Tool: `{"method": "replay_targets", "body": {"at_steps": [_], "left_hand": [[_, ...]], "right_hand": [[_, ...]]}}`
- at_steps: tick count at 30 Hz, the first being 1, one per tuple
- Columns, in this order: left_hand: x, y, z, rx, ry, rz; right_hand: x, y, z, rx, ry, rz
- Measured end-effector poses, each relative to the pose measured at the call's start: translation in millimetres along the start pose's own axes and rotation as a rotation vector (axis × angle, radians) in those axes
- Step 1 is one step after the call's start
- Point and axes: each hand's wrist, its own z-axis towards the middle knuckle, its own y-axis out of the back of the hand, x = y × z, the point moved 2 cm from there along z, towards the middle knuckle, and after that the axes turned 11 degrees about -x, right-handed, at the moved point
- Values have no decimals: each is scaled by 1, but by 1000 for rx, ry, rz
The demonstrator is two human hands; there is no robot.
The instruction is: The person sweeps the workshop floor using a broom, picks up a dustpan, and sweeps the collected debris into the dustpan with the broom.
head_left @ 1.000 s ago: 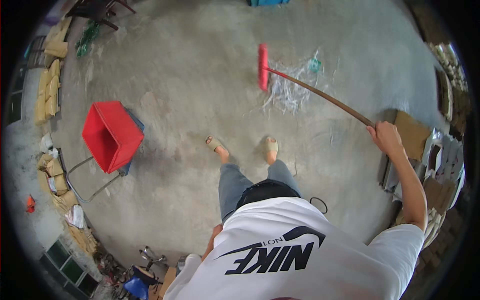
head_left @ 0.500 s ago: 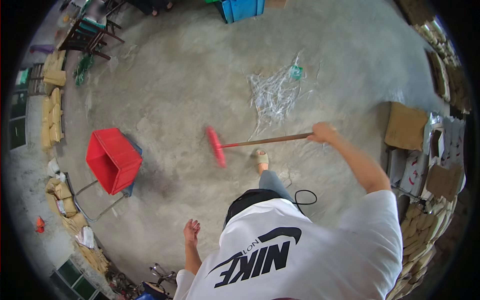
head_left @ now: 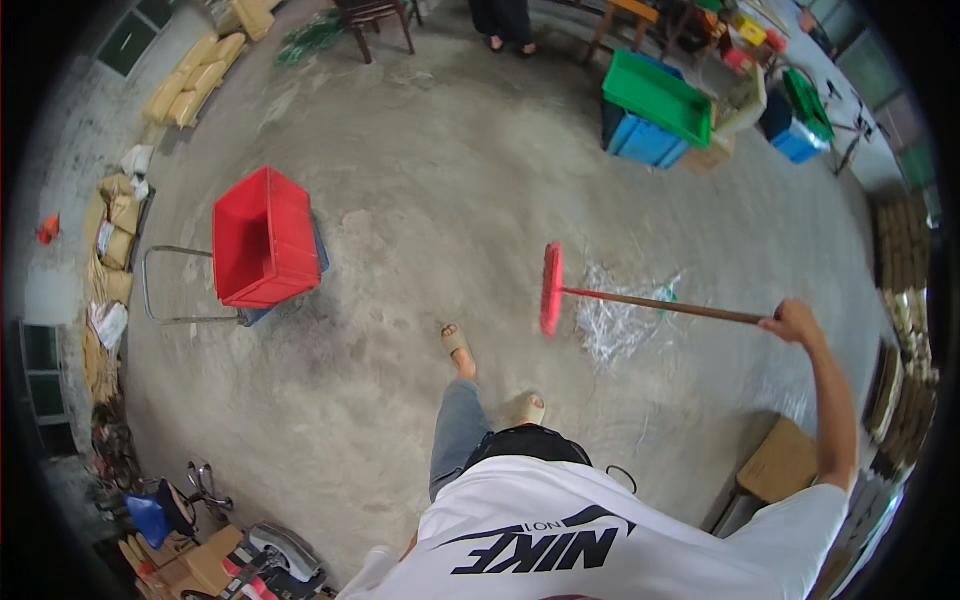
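Note:
My right hand [head_left: 792, 322] is closed round the end of a brown broom handle, out to the right at arm's length. The push broom [head_left: 552, 290] has a pink-red head, which is just left of a loose heap of white plastic strips [head_left: 615, 330]. Its handle crosses above that heap, where a bit of green also shows. Whether the bristles touch the floor I cannot tell. My left hand is out of sight, hidden by my body in the white shirt.
A red crate [head_left: 290, 240] rests on a trolley with a metal handle [head_left: 150, 285] to the left. Blue and green bins [head_left: 650, 135] stand at the far right. A person [head_left: 505, 25] stands at the back by a wooden chair [head_left: 375, 15]. A cardboard box [head_left: 780, 460] lies near right.
My view has turned and I have stepped forward, with my left foot now in front. The broom has moved right, up to the plastic strips. My left hand has gone out of view.

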Motion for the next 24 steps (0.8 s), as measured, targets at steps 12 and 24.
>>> {"method": "replay_targets", "body": {"at_steps": [12,24], "left_hand": [[-66,182,229,-197,768,-869],[-221,331,482,-180,659,-802]], "right_hand": [[193,-175,11,677,-732,858],[238,56,145,448,-752,740]]}}
